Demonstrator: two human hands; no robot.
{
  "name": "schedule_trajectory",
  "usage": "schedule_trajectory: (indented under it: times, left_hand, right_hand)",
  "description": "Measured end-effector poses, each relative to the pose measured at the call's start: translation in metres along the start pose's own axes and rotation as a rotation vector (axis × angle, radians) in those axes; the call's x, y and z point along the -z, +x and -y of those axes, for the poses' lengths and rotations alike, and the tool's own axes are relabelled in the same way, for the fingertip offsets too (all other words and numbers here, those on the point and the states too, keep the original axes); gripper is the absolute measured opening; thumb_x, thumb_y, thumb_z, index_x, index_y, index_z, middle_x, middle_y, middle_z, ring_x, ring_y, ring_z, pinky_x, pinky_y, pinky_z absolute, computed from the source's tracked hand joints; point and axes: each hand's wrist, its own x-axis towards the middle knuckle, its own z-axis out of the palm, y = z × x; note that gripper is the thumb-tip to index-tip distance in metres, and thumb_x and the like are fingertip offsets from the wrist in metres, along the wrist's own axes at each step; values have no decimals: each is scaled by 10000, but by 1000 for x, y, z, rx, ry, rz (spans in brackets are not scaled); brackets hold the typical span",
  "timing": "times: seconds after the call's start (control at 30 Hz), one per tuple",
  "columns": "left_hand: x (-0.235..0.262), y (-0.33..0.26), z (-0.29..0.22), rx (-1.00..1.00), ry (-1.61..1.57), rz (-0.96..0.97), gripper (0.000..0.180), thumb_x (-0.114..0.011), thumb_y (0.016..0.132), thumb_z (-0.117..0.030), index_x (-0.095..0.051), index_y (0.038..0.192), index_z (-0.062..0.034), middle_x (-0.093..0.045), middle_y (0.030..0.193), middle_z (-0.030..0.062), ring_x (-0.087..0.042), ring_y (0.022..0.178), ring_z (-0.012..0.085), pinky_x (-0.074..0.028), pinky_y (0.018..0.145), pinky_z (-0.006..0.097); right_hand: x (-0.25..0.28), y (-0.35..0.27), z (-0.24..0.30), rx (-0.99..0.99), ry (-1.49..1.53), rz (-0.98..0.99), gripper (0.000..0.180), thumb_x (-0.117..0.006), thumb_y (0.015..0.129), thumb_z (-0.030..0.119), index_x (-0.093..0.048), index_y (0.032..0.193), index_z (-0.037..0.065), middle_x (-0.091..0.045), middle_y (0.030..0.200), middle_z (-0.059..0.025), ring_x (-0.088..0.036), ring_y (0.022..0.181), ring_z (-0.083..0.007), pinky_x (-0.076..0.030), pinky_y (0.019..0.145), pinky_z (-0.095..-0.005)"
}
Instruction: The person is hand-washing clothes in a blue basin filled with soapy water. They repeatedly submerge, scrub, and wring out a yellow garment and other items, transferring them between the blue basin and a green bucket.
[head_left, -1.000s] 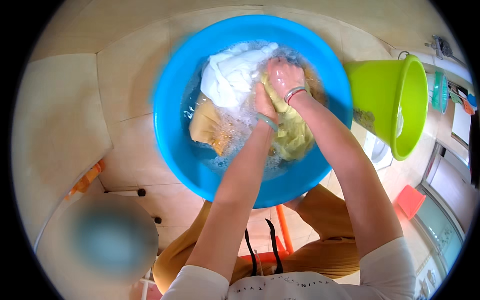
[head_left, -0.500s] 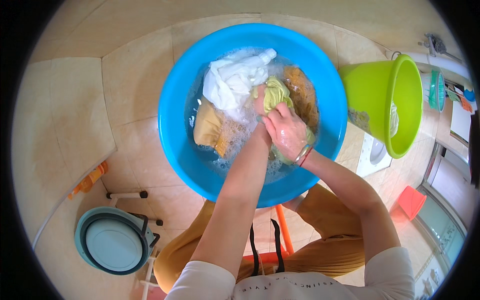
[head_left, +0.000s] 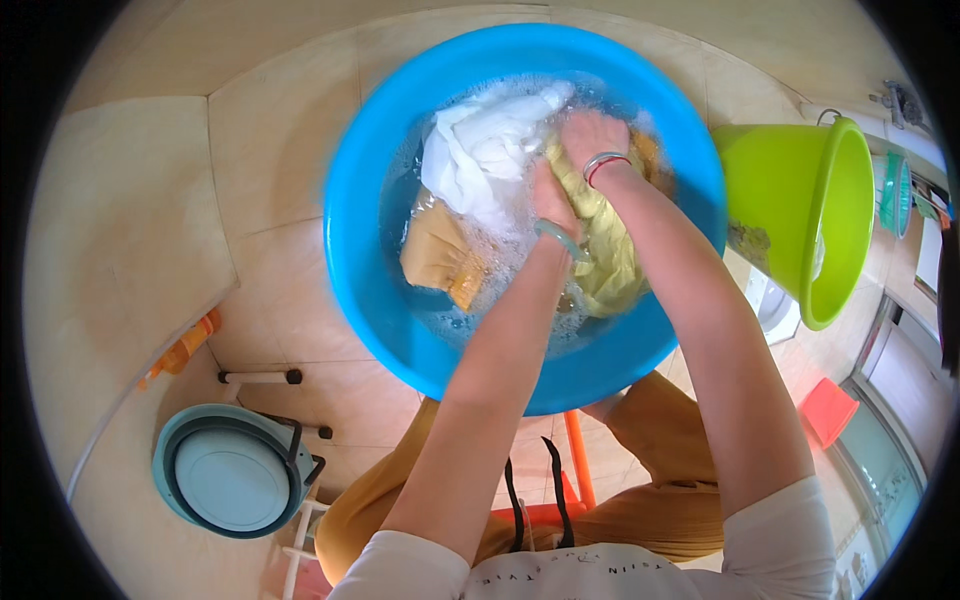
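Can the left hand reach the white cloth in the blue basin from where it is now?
Probably yes. The left hand rests in the blue basin right beside the white cloth, and nothing lies between them.

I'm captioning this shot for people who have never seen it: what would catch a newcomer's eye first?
The big blue basin of soapy water fills the middle of the tiled floor, with white cloth and tan cloth soaking in it. Both hands, the left hand and right hand, press on a yellow cloth in the suds. A bright green bucket stands just to the basin's right.
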Motion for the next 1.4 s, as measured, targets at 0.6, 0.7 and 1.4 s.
schedule_trajectory:
  times: [0.6,0.7,1.4]
  left_hand:
    - [37,21,19,269,-618,787,362,-383,1007,-401,-542,993,-75,-587,872,87,-569,809,230,-495,745,390]
    - [9,2,21,0,-543,534,370,-347,1002,-425,-536,1007,-106,-561,972,76,-546,901,210,-478,803,359]
    - [13,28,18,72,-244,216,405,-360,988,-419,-575,967,-76,-608,952,72,-577,892,230,-490,807,358]
  right_hand:
    - [-10,-127,22,245,232,-461,202,-556,915,231,-574,801,65,-572,837,-105,-635,654,-287,-534,557,-399]
    - [-14,-83,21,266,99,-541,223,-518,924,240,-589,808,64,-608,810,-128,-652,671,-293,-543,555,-402]
    - [-7,-161,15,286,342,-406,180,-560,912,247,-567,847,80,-507,884,-95,-626,725,-269,-533,578,-410]
